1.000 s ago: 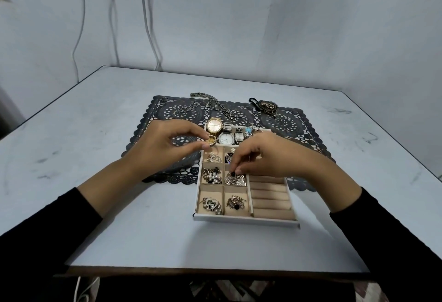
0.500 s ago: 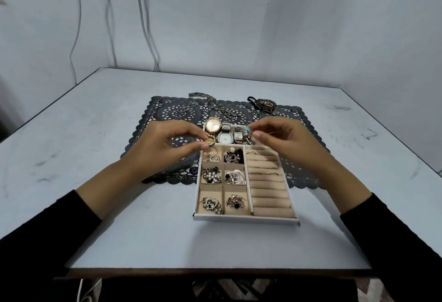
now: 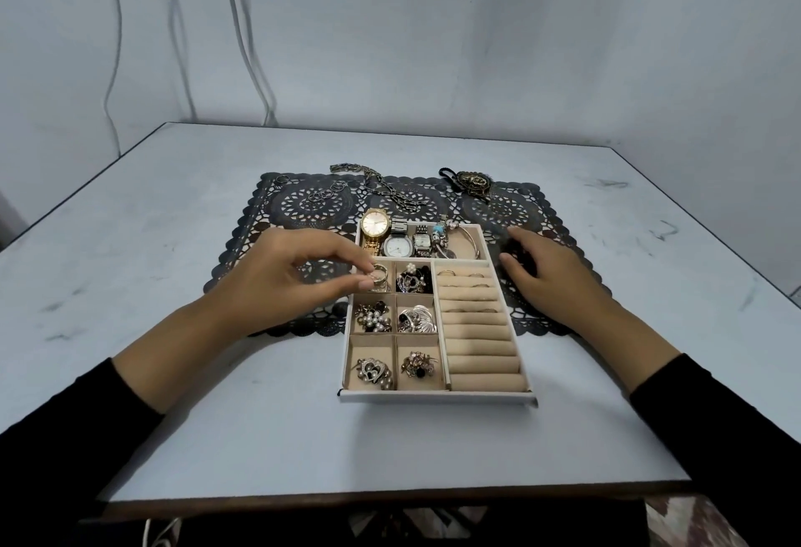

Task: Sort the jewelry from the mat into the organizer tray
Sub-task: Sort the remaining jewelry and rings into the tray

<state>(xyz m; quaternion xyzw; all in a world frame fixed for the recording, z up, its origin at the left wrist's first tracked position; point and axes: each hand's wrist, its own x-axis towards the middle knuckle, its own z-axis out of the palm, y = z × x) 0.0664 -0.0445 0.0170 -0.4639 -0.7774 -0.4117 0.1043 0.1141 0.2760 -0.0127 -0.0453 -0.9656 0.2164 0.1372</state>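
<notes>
One small gold piece point(image 3: 372, 280) sits pinched between the thumb and forefinger of the left hand point(image 3: 294, 282), directly over the far-left square compartment of the organizer tray point(image 3: 433, 397), where other small gold items already lie. The step in hand is judged to be the release of this piece into that compartment. The compartment's other items touch or nearly touch the fingers, so a careless release may snag them or lift one out, and a piece let go too near the tray's left rim may fall onto the mat point(image 3: 303, 204). The adjoining compartments hold brooches, the ring rolls point(image 3: 477, 329) carry several rings in the far slots, and the wide far section holds watches point(image 3: 392, 238) and a bangle point(image 3: 470, 238). The right hand point(image 3: 550, 282) rests palm down on the mat just beside the tray's right wall; its fingers curl toward the dark lace, and whether they hold anything cannot be told. A nudge from this hand could shift the tray on the table point(image 3: 216, 416). Unsorted items lie at the mat's far edge: loose rings point(image 3: 325, 194), a chain point(image 3: 385, 186) and a dark ornament point(image 3: 470, 179). The chain may catch in the lace openings when lifted.
</notes>
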